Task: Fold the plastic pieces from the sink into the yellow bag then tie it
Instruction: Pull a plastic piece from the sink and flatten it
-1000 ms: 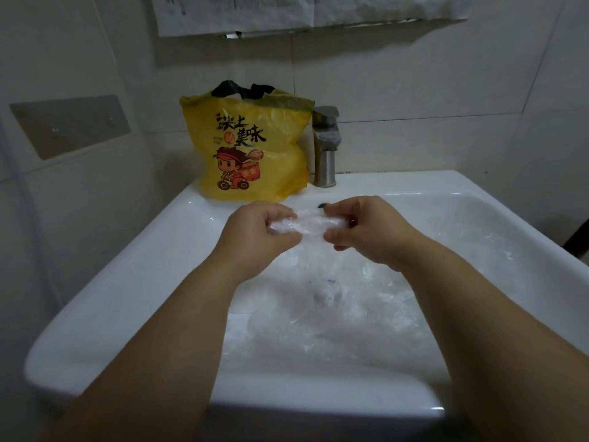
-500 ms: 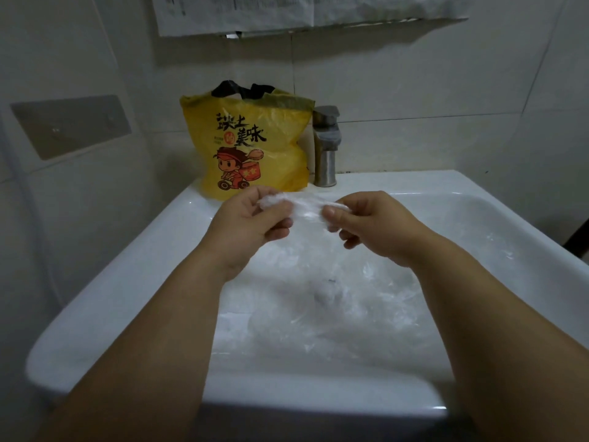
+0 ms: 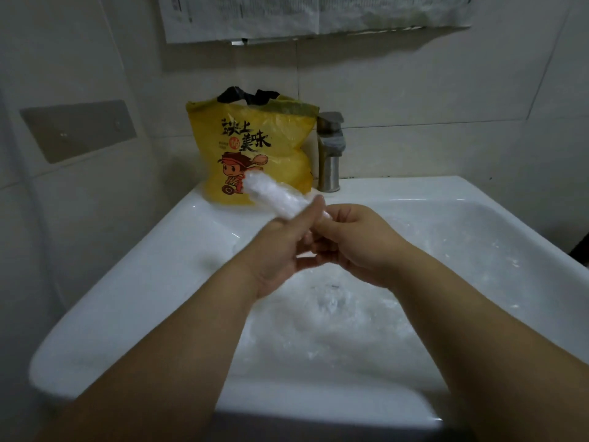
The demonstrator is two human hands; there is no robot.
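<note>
A folded strip of clear plastic [image 3: 273, 195] sticks up and to the left from between my two hands, its free end in front of the yellow bag [image 3: 255, 145]. My left hand [image 3: 280, 250] pinches its lower end with the thumb on top. My right hand [image 3: 353, 240] grips the same end from the right, fingers curled. The yellow bag stands upright on the sink's back left corner, with black handles and a cartoon print. More crumpled clear plastic [image 3: 334, 320] lies in the basin of the white sink [image 3: 134, 301], below my hands.
A steel faucet [image 3: 330, 151] stands right of the bag at the back rim. Tiled walls close in on the left and behind. A grey plate [image 3: 79, 132] is fixed to the left wall, and paper sheets [image 3: 302, 14] hang above.
My hands have come together and risen slightly. The plastic strip, held level between them before, now points up and to the left toward the yellow bag.
</note>
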